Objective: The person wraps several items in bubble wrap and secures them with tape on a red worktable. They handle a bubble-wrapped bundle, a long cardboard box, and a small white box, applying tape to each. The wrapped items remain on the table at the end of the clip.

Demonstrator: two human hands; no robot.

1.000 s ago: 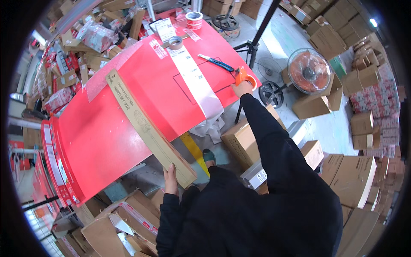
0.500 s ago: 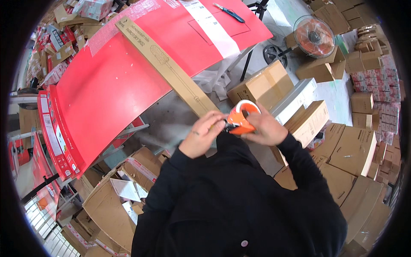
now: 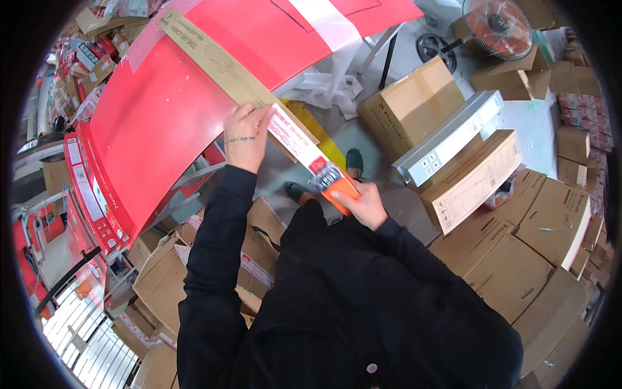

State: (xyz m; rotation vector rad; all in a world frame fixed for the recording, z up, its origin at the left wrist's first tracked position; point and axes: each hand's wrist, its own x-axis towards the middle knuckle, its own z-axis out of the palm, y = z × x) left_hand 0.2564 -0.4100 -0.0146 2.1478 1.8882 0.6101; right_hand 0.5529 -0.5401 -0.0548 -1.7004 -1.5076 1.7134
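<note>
A long, narrow cardboard box point(image 3: 220, 61) lies slanting across the red tabletop point(image 3: 168, 104), its near end sticking out past the edge toward me. My left hand point(image 3: 245, 139) is at that near part, its fingers closed on the end of a strip of packing tape point(image 3: 291, 136) against the box. White with red print, the strip runs taut from there to an orange tape dispenser point(image 3: 342, 196). My right hand point(image 3: 364, 206) grips the dispenser, lower and to the right of the box's end. The strip's underside is hidden.
To the right stand a cardboard carton point(image 3: 411, 97), a grey-white long box point(image 3: 450, 136) and another long carton point(image 3: 473, 178), with stacked cartons point(image 3: 512, 266) nearer. A fan point(image 3: 499, 27) is behind. An opened carton point(image 3: 159, 292) lies at lower left.
My hands have moved apart, drawing a strip of tape out between them. The left went up to the box, and the right moved left and slightly down with the dispenser. The view has shifted.
</note>
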